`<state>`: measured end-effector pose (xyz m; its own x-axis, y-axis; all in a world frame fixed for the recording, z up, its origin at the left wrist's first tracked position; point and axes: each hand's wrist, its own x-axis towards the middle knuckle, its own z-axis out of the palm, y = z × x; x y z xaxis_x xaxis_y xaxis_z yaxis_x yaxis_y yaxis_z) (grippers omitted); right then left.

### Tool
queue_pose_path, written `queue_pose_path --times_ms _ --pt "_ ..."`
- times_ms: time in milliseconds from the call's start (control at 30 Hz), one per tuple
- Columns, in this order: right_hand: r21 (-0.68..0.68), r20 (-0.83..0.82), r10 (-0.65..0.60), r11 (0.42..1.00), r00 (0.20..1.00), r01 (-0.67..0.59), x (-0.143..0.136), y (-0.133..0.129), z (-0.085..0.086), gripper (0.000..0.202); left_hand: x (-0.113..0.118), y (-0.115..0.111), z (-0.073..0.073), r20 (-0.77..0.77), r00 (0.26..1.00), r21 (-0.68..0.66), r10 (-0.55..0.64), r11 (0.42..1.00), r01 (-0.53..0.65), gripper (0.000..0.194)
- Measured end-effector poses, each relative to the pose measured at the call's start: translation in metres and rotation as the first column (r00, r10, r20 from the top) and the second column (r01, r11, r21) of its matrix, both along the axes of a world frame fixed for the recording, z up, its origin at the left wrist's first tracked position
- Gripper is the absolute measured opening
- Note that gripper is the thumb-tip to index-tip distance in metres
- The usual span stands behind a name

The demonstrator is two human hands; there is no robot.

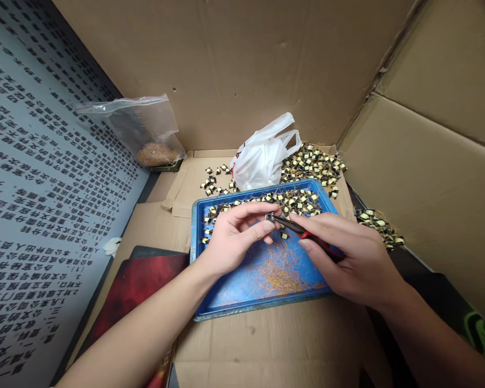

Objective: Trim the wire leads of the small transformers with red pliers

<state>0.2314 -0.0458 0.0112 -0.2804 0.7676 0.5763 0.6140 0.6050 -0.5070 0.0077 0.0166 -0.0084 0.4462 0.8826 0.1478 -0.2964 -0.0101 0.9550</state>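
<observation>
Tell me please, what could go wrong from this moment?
The pliers in the right hand reach close to the left hand holding the small part, so they might pinch skin. Loose wire-like bits share the blue tray with yellow-topped parts, so the two could mix.

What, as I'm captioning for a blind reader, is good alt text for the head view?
A left hand holds a small electronic component over a blue tray; the right hand holds pliers pointed at it. Yellow-marked components and copper-coloured wire pieces lie in the tray, a white plastic bag behind it.
</observation>
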Motion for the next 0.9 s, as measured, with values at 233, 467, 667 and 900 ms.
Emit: queue_pose_path --times_ms 233,467,667,900 --pt "-0.044 -0.002 0.004 0.999 1.0 -0.005 0.0026 -0.0009 0.0001 0.037 -0.0004 -0.0007 0.0016 0.021 1.0 0.012 -0.011 1.0 0.011 0.029" --pt "-0.1 -0.02 0.02 0.995 1.0 -0.021 0.0048 -0.0015 0.0011 0.038 -0.0017 -0.0004 -0.0004 -0.029 1.0 0.014 0.007 1.0 -0.007 0.033" --pt "-0.168 -0.032 0.041 0.985 0.999 -0.046 0.0075 -0.0018 0.0015 0.038 -0.0026 -0.0008 -0.0002 -0.041 0.999 0.011 0.001 1.0 -0.001 0.031" --pt "-0.157 -0.014 0.066 0.985 0.998 -0.068 0.0091 -0.0028 0.002 0.037 -0.0009 -0.0015 0.0015 -0.013 1.0 -0.023 -0.007 1.0 0.007 0.031"
